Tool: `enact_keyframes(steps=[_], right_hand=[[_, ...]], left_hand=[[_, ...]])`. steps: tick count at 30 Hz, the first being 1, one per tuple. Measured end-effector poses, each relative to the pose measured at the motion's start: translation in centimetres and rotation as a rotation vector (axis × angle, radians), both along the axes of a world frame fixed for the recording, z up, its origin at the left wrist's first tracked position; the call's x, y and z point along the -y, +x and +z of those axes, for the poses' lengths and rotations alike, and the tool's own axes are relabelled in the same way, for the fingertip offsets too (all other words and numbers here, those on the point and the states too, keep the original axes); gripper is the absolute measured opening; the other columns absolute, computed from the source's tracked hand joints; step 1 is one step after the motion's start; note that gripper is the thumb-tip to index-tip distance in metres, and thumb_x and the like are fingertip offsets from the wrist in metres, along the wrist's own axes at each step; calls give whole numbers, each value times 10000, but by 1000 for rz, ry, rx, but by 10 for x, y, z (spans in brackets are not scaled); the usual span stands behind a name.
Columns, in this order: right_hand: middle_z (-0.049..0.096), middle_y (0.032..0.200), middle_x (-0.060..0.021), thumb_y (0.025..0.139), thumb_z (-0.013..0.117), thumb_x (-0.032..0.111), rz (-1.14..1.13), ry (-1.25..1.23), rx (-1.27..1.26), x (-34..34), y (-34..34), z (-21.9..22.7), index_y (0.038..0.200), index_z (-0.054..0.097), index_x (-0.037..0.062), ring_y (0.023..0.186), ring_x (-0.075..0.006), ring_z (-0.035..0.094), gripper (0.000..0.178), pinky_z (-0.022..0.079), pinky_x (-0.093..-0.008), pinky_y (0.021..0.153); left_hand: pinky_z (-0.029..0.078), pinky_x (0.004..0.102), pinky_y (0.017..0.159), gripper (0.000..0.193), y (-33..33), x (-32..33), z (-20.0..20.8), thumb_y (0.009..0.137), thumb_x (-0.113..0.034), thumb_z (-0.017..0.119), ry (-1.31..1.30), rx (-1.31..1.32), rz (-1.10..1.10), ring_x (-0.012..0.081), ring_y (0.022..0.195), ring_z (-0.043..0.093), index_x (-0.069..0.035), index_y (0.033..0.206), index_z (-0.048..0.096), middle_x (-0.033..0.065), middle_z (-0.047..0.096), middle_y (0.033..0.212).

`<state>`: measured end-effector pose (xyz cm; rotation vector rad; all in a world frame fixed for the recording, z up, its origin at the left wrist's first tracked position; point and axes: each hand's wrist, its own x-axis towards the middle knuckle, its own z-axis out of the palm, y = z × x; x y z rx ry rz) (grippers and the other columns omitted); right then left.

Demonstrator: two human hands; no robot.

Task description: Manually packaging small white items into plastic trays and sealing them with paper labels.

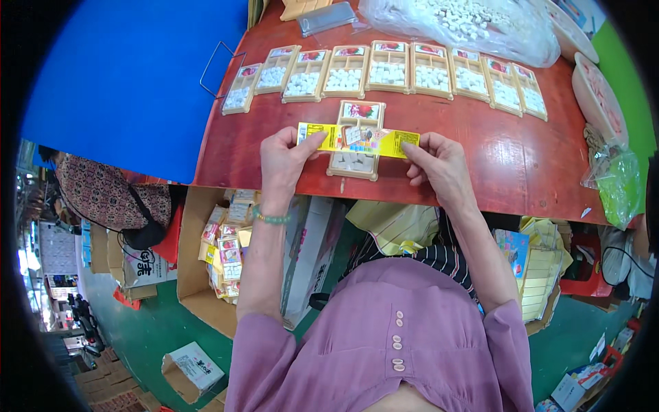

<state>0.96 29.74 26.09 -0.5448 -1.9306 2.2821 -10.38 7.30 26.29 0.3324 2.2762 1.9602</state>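
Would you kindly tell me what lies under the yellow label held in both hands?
A small tan tray of white pieces lies under the yellow label. The label crosses its middle, hiding that part; the picture card end and the white pieces show either side.

We see bare table point(274, 137) between the row of trays point(384, 69) and the lone tray point(357, 141), wide enough for a hand to pass. Right of it the table lies open up to the bowls point(604, 96); the bag point(467, 24) blocks the far edge.
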Motion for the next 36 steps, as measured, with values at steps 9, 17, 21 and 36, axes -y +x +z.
enact_keyframes(steps=[9,17,21,36], right_hand=[[609,661,-37,854,651,176,13,54,45,-9,-31,-6,807,613,11,528,-74,585,176,470,-199,435],[618,663,-33,857,666,163,34,92,110,-10,-35,-7,773,592,34,483,-50,561,171,454,-167,415],[617,655,-33,861,662,163,28,110,137,-11,-37,-7,775,594,32,475,-49,556,171,449,-169,410],[605,664,-54,882,614,166,-12,197,83,-3,-36,-6,839,595,-31,525,-84,595,202,480,-207,425]], left_hand=[[487,167,526,162,-31,-10,-8,790,-117,738,-35,100,-70,51,619,600,25,790,660,55,661,751],[497,157,543,169,-35,-10,-6,793,-128,740,-58,162,-65,51,632,610,14,837,661,61,670,790],[503,146,550,182,-37,-11,-7,789,-130,745,-69,207,-74,48,637,616,5,873,656,63,676,816],[445,159,531,174,-36,-14,-5,757,-125,766,-105,165,-91,30,600,554,-5,814,654,26,648,730]])
